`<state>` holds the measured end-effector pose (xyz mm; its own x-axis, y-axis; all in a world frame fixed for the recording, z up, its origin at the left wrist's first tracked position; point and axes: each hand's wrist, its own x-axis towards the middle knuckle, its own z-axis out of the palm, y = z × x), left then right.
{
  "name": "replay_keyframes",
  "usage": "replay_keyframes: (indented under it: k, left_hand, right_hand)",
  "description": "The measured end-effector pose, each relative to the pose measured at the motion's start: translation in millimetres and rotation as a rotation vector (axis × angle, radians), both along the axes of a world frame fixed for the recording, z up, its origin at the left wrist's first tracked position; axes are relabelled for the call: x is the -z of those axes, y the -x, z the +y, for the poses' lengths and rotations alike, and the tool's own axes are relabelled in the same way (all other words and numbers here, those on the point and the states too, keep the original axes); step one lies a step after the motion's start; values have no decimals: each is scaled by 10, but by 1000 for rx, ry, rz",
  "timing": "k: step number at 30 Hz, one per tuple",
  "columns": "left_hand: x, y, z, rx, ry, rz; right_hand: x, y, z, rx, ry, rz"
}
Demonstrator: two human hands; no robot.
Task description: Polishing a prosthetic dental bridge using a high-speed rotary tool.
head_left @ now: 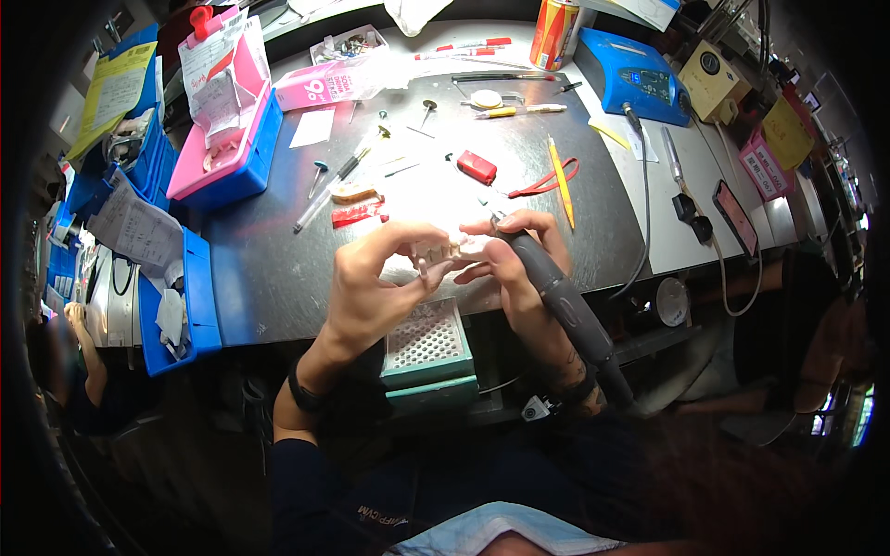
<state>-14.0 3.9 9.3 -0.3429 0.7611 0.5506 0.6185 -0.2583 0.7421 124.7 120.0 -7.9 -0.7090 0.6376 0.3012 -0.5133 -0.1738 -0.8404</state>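
Observation:
A dark grey rotary handpiece (561,301) lies in my right hand (521,278), its tip pointing up and away over the bench. My left hand (366,283) has its fingers curled round a pale dental model (439,252) with teeth. Both hands meet close together above the near edge of the metal bench. The right fingertips are right beside the model; whether they touch it I cannot tell. Below the hands sits a green box with a perforated white top (428,343). A red packet (359,214) and a tan piece (355,193) lie just beyond my left hand.
Pink and blue trays (243,153) with papers stand at left, another blue tray (206,296) nearer. Pens, small mounted burs (428,107), a red case (476,167) and a yellow pencil (561,181) lie on the bench. A can (556,35) and blue control unit (633,79) stand behind.

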Motion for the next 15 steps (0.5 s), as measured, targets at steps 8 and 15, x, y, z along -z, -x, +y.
replay_keyframes:
  k: [8,15]
  left_hand:
    - [-51,-31,-9,81,164,-122]
    - [-18,-24,42,100,21,-48]
  right_hand:
    - [110,50,-7,113,-153,42]
    - [168,83,-38,236,-243,98]
